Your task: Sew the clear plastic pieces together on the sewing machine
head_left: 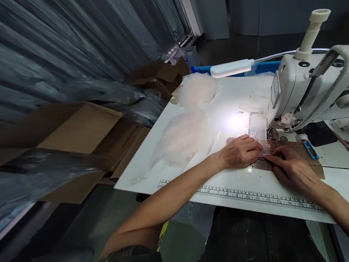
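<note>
A piece of sheer white fabric point(256, 134) with small red marks lies at the needle area of a white sewing machine point(286, 91). My left hand point(241, 151) is on its near left edge, the fingers curled together and pressing on it. From the right, my right hand point(296, 167) has its thumb and index finger closed at the fabric's near edge, close to the left fingertips. Beneath both hands is a brown plate point(296, 147) on the machine bed. A pink-white fabric flower point(287, 118) hangs on the machine head.
Two piles of sheer pale fabric point(180, 140) lie on the white table point(148, 173), which has a printed ruler point(251, 194) along its front. Blue thread snips point(311, 150) and a dark phone-like slab point(321, 133) lie to the right. Cardboard boxes point(79, 131) stand left.
</note>
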`<act>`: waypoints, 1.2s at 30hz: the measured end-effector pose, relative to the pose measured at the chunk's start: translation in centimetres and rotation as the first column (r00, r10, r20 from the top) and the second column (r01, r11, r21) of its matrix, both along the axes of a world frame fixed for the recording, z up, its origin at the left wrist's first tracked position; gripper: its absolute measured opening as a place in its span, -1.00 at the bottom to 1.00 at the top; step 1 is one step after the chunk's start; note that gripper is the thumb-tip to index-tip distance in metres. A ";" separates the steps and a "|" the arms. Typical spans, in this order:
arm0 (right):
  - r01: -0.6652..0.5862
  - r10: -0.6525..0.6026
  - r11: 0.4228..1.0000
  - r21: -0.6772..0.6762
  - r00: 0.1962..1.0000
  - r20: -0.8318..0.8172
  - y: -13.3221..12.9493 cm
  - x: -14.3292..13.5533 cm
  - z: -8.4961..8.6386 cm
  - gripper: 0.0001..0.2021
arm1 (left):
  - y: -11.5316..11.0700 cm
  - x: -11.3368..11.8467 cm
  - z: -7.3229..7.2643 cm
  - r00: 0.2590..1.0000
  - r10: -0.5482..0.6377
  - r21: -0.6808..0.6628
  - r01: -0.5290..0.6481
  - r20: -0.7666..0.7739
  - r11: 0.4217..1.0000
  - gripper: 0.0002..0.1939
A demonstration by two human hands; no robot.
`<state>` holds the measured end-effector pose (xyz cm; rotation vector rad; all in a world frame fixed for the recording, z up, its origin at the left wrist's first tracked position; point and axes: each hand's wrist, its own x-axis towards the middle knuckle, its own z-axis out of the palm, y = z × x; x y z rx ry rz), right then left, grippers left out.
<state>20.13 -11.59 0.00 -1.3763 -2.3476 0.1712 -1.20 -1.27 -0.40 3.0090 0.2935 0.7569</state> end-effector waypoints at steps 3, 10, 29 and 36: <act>-0.010 0.010 1.000 0.017 0.999 -0.040 0.1 0.2 0.0 -0.63 | 0.2 -0.1 0.0 0.999 -0.024 0.078 0.021 0.034 0.997 -0.81; -0.003 0.002 1.000 -0.012 0.998 -0.069 0.2 0.5 -0.1 -0.63 | 0.1 0.0 -0.3 0.999 -0.028 0.060 0.025 0.042 0.998 -0.82; 0.005 0.022 0.991 -0.133 0.980 0.199 4.3 2.6 1.3 -0.53 | -0.3 0.1 -0.3 1.000 -0.012 0.080 0.012 -0.004 0.997 -0.80; 0.056 -0.029 0.993 -0.109 0.972 0.234 3.8 2.0 0.5 -0.54 | -0.3 0.0 -0.3 0.999 -0.019 0.109 0.014 0.043 0.994 -0.83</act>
